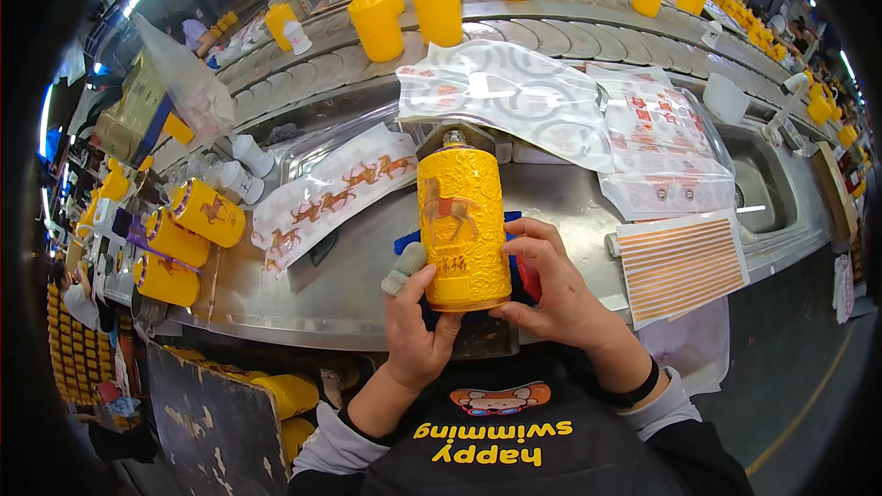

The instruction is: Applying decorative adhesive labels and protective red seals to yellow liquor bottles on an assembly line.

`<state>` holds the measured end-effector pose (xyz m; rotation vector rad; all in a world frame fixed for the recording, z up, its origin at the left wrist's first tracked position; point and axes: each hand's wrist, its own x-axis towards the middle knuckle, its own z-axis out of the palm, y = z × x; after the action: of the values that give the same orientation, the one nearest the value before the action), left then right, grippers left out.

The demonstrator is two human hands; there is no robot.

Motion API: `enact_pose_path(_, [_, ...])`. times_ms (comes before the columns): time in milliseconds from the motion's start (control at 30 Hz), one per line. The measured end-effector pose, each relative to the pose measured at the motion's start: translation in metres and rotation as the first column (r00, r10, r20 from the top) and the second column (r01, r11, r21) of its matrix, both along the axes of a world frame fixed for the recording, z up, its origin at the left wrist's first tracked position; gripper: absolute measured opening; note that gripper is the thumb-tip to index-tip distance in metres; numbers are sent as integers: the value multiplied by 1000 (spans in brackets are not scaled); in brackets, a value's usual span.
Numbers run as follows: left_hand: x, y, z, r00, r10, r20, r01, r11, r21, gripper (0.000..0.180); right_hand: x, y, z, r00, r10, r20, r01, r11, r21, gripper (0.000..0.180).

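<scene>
Between my two hands is a yellow embossed bottle (461, 211) with a clear neck and a brown horse picture on its front. My left hand (415, 321) grips its lower left side, with a grey cover on one fingertip. Fingers of my right hand (551, 285) press against its lower right side, the thumb near the base. Behind the bottle, partly hidden, lie blue and red pieces (525, 277). To the left, a sheet of horse decals (335, 193) rests on the metal worktop (303, 308).
Printed transfer sheets (514, 96) lie behind the bottle. A sheet of orange-brown strips (682, 266) is at the right, before a sink (767, 184). Several yellow bottles (209, 212) lie at the left. A conveyor (542, 32) carries more along the back.
</scene>
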<state>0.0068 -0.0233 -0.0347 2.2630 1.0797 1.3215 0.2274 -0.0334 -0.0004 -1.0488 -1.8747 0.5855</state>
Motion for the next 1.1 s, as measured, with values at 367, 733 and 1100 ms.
enact_pose_path(367, [8,3,11,812,-137,567,399,840,-368,66,2,-6,-4,966,-2,-257,-43,985,-170,60])
enact_pose_path(733, [6,4,26,989,-131,65,142,967,-210,74,8,3,-17,953,69,-296,-140,964,-226,72])
enact_pose_path(1100, [-1,9,4,903,-156,400,310,882,-355,80,-1,-8,-2,999,-42,26,41,998,36,78])
